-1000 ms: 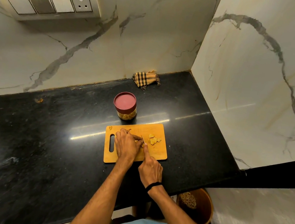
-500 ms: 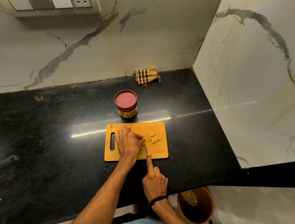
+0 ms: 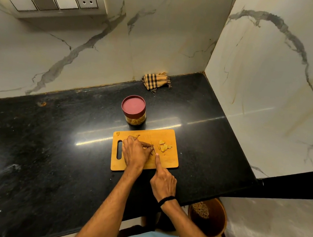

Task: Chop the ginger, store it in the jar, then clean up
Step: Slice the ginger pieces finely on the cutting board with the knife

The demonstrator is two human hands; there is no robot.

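A wooden cutting board (image 3: pixel 171 137) lies on the black countertop. My left hand (image 3: pixel 135 152) curls over a piece of ginger near the board's middle; most of the ginger is hidden under the fingers. My right hand (image 3: pixel 162 179) grips a knife (image 3: pixel 153 148), index finger stretched along its back, the blade standing just right of my left fingertips. Several cut ginger slices (image 3: pixel 164 146) lie to the right of the blade. A jar (image 3: pixel 133 109) with a red lid stands closed just behind the board.
A checked cloth (image 3: pixel 155 80) lies bunched against the back wall. Small ginger scraps (image 3: pixel 118 133) sit at the board's far left corner. A brown bin (image 3: pixel 212 216) stands on the floor below the counter's front edge. Marble walls enclose the back and right.
My right hand drew back toward me with the knife half a second ago, then came forward again so the blade stands by my left fingertips. The left hand stayed on the ginger.
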